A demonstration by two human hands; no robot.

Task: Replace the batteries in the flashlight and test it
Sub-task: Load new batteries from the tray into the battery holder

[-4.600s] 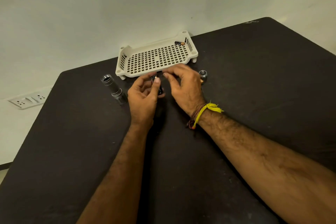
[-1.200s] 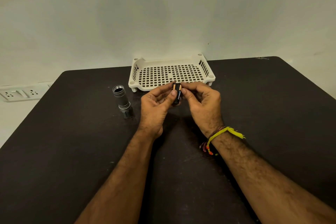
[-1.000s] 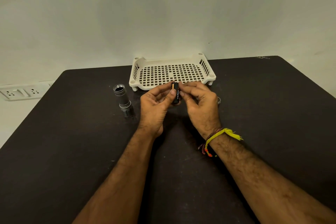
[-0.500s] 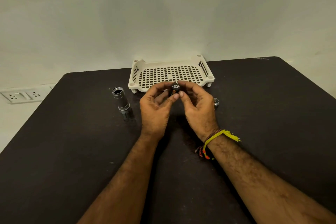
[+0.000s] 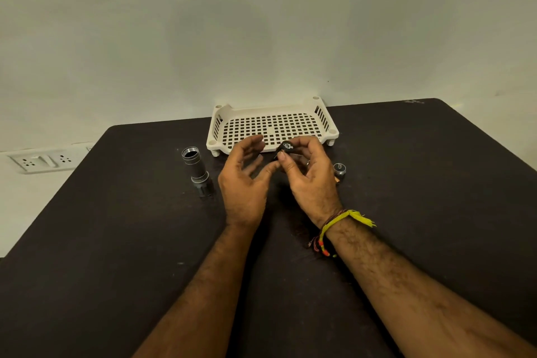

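Head view showed two bare arms over the dark desk [image 5: 406, 183]. Left hand [image 5: 244, 183] was open and held nothing. Right hand [image 5: 311, 180] pinched a small black battery holder [image 5: 284, 147] in its fingertips. Flashlight tube [image 5: 195, 166] stood left, end cap [image 5: 339, 168] right. White tray [image 5: 213, 136] sat at the far edge.

Two hands [image 5: 276, 180], one tray [image 5: 271, 128] (perforated), one flashlight body [image 5: 196, 167], one cap [image 5: 339, 168].
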